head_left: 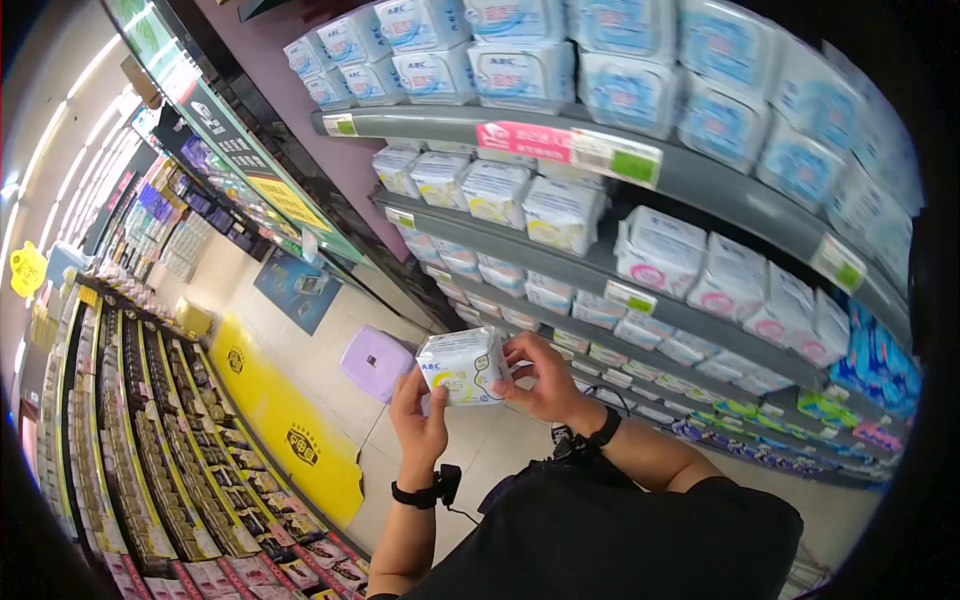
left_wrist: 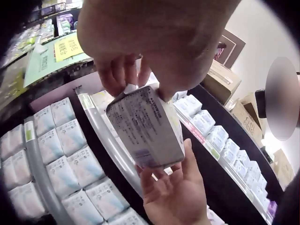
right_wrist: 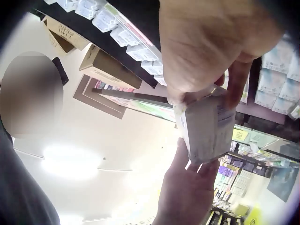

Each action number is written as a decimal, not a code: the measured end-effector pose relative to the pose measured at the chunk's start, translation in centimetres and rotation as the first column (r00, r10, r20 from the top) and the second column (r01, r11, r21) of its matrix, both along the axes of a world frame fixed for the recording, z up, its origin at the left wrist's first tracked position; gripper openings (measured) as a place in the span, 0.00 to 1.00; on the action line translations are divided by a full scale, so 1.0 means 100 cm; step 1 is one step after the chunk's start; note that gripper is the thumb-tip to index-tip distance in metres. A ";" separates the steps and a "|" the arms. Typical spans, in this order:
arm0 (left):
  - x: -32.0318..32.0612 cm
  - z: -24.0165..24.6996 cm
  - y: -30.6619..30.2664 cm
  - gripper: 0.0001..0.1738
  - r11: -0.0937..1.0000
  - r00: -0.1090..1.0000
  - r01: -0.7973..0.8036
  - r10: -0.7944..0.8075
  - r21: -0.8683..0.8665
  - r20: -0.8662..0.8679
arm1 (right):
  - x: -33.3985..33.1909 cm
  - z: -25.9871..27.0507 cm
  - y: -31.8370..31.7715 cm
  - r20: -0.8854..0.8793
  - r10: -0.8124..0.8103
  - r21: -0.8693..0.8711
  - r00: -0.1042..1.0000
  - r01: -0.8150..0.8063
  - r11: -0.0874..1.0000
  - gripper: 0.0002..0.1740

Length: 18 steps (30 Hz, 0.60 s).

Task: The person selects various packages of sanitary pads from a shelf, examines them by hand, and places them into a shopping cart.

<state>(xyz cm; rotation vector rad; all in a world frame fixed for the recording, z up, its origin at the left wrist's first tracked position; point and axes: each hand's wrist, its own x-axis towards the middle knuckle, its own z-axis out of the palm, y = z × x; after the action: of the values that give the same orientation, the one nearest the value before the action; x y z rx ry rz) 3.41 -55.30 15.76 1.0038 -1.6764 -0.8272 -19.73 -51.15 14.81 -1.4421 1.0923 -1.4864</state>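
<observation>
So the left hand (head_left: 420, 425) and right hand (head_left: 542, 378) are both pinching a boxy, white plastic-wrapped pack (head_left: 465, 368), held mid-air near smooth grey shelves (head_left: 735, 207) of puffy, squarish packs (head_left: 660, 250). Rounded-corner lilac thing (head_left: 370, 365) sits beyond, on pale tiles (head_left: 375, 450).

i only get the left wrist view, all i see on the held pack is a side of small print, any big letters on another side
Observer: Yes, the head view shows blue "ABC" letters on the pack.
Operator: anything past it in that view
Observer: A pale purple object on the floor, just left of the pack in the picture; I can't tell exactly what it is.
Operator: anything worn that i'm missing
Observer: A black band, worn just behind the right hand.
</observation>
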 end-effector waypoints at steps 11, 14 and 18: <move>0.007 0.014 -0.141 0.33 0.954 0.991 -0.127 0.133 -0.270 0.004 | 0.036 0.045 -0.144 -0.247 -0.235 -0.353 0.940 0.139 0.925 0.28; 0.017 0.013 -0.197 0.35 0.923 0.992 -0.115 0.125 -0.366 0.005 | 0.053 0.062 -0.182 -0.340 -0.502 -0.524 0.795 0.283 0.803 0.24; 0.020 0.023 -0.278 0.39 0.957 0.957 0.176 -0.221 -0.231 -0.186 | 0.078 0.086 -0.237 -0.279 -0.584 -0.503 0.762 0.402 0.765 0.27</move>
<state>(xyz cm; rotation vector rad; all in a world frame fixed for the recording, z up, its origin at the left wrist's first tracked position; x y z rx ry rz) 5.45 -83.07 18.03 0.5856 -1.6589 -0.8338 -11.92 -74.85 23.39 -1.9369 1.6031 -1.9292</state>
